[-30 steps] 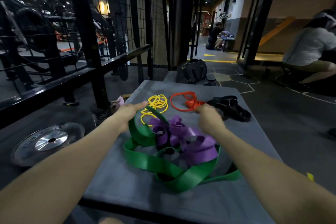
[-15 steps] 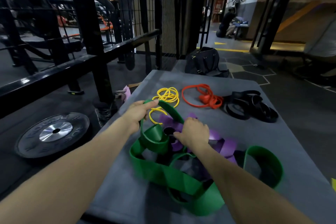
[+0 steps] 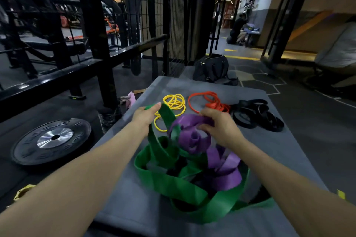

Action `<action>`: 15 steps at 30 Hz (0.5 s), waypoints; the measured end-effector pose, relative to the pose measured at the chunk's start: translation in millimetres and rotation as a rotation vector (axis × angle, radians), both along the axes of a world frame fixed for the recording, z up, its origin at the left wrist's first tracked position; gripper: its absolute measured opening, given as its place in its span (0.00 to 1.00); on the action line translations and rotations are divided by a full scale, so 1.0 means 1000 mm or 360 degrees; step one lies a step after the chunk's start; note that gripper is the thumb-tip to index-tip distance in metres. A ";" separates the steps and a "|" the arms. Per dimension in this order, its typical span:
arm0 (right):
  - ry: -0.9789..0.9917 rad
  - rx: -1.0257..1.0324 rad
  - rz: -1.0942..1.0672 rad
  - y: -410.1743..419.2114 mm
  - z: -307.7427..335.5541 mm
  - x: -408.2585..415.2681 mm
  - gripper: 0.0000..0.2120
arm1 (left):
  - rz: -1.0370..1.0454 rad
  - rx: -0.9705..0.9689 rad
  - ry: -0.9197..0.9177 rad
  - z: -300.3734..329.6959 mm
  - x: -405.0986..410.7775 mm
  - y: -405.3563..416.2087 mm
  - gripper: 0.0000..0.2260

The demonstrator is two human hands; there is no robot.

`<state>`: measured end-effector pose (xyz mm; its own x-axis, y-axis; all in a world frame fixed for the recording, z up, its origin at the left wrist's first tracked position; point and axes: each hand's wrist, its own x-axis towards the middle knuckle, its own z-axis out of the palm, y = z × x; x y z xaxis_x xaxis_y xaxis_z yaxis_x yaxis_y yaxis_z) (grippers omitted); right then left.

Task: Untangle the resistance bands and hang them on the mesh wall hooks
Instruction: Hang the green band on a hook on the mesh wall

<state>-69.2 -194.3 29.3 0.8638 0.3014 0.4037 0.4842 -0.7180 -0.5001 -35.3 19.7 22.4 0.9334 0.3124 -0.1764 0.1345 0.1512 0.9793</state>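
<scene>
Left hand [image 3: 144, 116] gripping wide green rubber band [image 3: 169, 179]; right hand [image 3: 221, 129] pinching wide purple rubber band [image 3: 194, 140], threaded through green loops between.

Bare grey mat [image 3: 285, 152] lay open at 3 o'clock of the green/purple tangle [image 3: 192, 163], while yellow band [image 3: 173, 106], orange band [image 3: 208, 102] and black bands [image 3: 256, 115] blocked 12 to 2 o'clock.

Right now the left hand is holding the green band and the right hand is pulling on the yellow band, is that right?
Not quite. In the head view the left hand holds the green band, but the right hand grips the purple band. The yellow band lies untouched on the table.
</scene>
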 end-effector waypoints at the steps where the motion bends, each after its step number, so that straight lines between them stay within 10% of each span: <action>1: -0.0032 0.0144 -0.0056 -0.005 0.006 -0.003 0.09 | 0.0015 -0.0021 0.0021 0.000 0.001 -0.001 0.09; 11: 0.0032 0.1070 -0.0482 -0.040 0.021 -0.001 0.05 | 0.0314 0.0396 0.0313 -0.005 -0.026 0.019 0.30; 15: 0.0116 0.0980 -0.0687 -0.053 0.006 -0.001 0.04 | 0.0347 0.0477 0.0347 -0.007 -0.035 0.036 0.29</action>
